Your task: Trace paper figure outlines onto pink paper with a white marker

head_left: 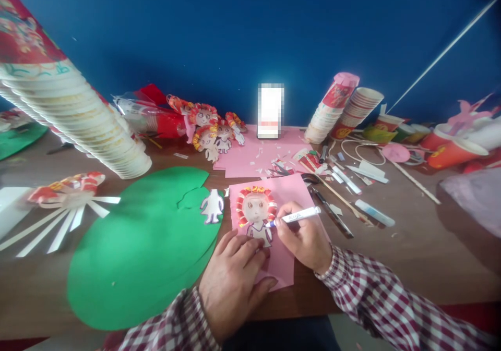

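My right hand (303, 236) grips a white acrylic marker (299, 216), its blue tip at the shoulder of a paper doll (256, 210). The doll has a drawn face, a red, white and yellow ring around its head and a purple-outlined body. Beneath it lies a pink sheet (284, 257). My left hand (237, 275) rests flat on the lower part of the doll and the sheet, its thumb apart from the fingers. A small white body cutout (212, 206) lies left of the doll on a big green paper shape (144, 252).
Tall stacked cups (97, 111) lean at the left; more cup stacks (331, 108) stand at the back right. Finished dolls (205, 132) and a lit phone (270, 111) are at the back. Markers (373, 213), sticks and scraps lie right.
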`<state>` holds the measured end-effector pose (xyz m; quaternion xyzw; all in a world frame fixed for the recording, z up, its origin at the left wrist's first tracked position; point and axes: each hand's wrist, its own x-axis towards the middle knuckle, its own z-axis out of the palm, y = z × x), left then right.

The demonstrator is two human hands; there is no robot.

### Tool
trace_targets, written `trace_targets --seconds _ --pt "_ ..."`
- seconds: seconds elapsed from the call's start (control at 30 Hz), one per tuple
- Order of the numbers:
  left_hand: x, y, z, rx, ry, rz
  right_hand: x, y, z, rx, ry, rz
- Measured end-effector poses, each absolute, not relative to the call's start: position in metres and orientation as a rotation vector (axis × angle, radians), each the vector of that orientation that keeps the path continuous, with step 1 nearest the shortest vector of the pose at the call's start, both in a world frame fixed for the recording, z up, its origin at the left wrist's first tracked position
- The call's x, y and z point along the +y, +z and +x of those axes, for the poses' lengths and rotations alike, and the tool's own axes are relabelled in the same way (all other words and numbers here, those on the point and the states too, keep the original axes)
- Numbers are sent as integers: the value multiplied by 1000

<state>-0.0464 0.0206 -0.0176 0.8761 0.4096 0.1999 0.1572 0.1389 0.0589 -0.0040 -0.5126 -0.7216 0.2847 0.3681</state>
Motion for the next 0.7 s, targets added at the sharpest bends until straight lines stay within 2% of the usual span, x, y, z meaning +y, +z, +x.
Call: trace_targets --seconds 0.7 --pt "20 -20 -47 1171 598 2519 58 -6 139 -1844 708 -1296"
